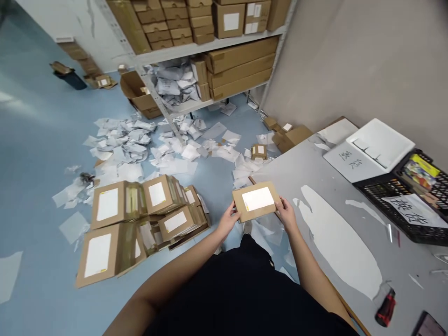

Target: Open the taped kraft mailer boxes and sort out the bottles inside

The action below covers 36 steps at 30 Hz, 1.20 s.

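Observation:
A flat brown cardboard box point(241, 205) with a white label on its top is held level in front of my body, beside the edge of the grey table point(287, 175). My left hand point(228, 219) grips its lower left corner, thumb on top. At its right end, my right hand point(286, 213) is closed on the edge. The fingers under the box are hidden. On the floor to the left stand several stacked, labelled cardboard boxes point(119, 191), apart from both hands.
Metal shelves point(168, 54) with boxes and white packets stand ahead. Loose papers point(122, 140) litter the blue floor. A black crate point(380, 198), a white tray point(381, 140) and a red-black tool point(386, 308) lie on the table at right.

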### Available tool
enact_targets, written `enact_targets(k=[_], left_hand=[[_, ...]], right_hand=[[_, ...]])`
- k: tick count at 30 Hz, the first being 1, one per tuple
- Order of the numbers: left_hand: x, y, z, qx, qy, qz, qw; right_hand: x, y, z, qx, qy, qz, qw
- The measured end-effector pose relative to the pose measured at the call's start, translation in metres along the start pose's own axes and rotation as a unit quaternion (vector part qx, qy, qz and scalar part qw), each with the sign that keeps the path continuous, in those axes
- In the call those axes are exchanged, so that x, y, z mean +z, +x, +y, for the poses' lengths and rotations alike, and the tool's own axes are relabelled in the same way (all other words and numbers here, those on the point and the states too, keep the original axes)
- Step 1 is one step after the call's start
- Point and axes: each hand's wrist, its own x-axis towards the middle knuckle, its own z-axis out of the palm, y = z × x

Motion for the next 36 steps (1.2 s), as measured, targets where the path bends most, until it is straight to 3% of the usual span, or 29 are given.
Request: enact_targets(k=[5,9,13,17,22,25,28,31,36], left_hand=[[0.092,0.065,-0.007,-0.044,-0.041,-0.039,0.997],[0.151,0.123,-0.010,-0.057,-0.048,-0.032,0.997],[0.189,0.170,-0.020,-0.048,-0.054,-0.021,0.997],[0.202,0.199,-0.037,-0.061,-0.053,-0.026,0.996],[0.196,0.216,-0.053,-0.135,-0.019,-0.032,0.990],[0.184,0.215,-0.052,-0.156,0.003,-0.017,0.988],[0.161,0.201,-0.043,-0.144,0.006,0.005,0.990],[0.124,0.174,-0.033,-0.127,-0.024,0.040,0.991],[0.042,0.109,-0.021,-0.098,-0.082,0.142,0.982]], right_hand=[[-0.076,0.092,0.015,-0.006,-0.006,0.023,1.000],[-0.110,0.183,0.023,-0.008,-0.006,0.014,1.000],[-0.123,0.257,0.037,-0.012,-0.006,-0.003,1.000],[-0.125,0.294,0.059,0.001,-0.021,-0.033,0.999],[-0.129,0.308,0.082,-0.014,-0.065,-0.051,0.997],[-0.129,0.307,0.080,-0.057,-0.168,0.027,0.984],[-0.115,0.294,0.061,-0.132,-0.213,0.107,0.962],[-0.077,0.266,0.033,-0.171,-0.171,0.083,0.967],[0.024,0.196,-0.008,-0.136,-0.050,-0.086,0.986]])
